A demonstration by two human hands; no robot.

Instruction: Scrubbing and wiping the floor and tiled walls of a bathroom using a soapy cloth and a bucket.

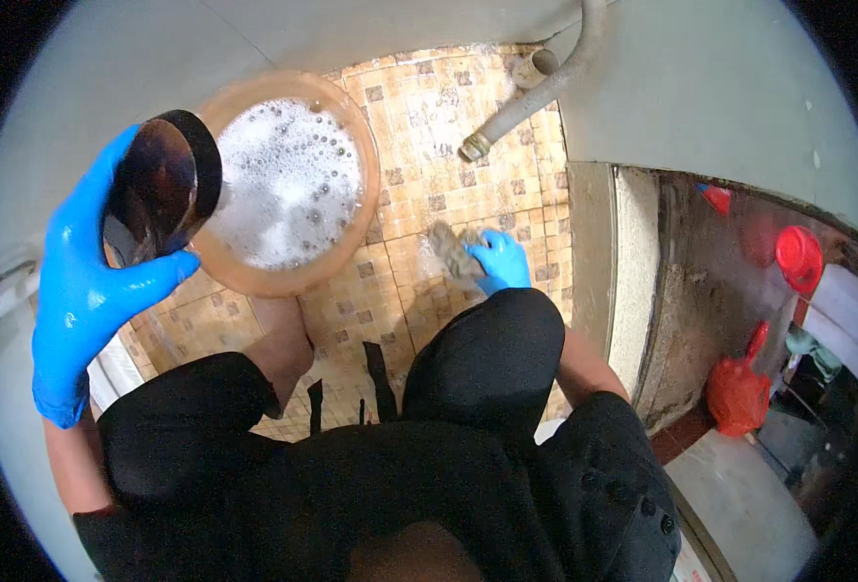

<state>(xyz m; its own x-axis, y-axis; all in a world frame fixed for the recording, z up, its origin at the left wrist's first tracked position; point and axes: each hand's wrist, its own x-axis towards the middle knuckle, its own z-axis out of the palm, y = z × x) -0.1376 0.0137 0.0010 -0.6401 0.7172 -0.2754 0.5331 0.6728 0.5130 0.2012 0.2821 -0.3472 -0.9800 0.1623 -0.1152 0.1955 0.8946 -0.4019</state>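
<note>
In my blue-gloved left hand (80, 284) is a dark cylindrical cup (160, 185), its open mouth towards me. It is raised at the left, near the rim of a tan round basin (214, 265) that holds foamy white suds (291, 182). My right hand (502, 260), also in a blue glove, grips a grey-brown scrubber or rag (452, 251) against the patterned floor tiles (353, 309). That thing is blurred, so its exact kind is unclear. My right knee hides part of the right wrist.
A grey corrugated hose (538, 98) ends on the wet tiles, beside an upright pipe stub (536, 69). Grey walls (698, 87) stand close. On the left is a metal tap (7, 280). Beyond the sill (629, 254) are a red plastic bag (738, 396) and a red bowl (798, 258).
</note>
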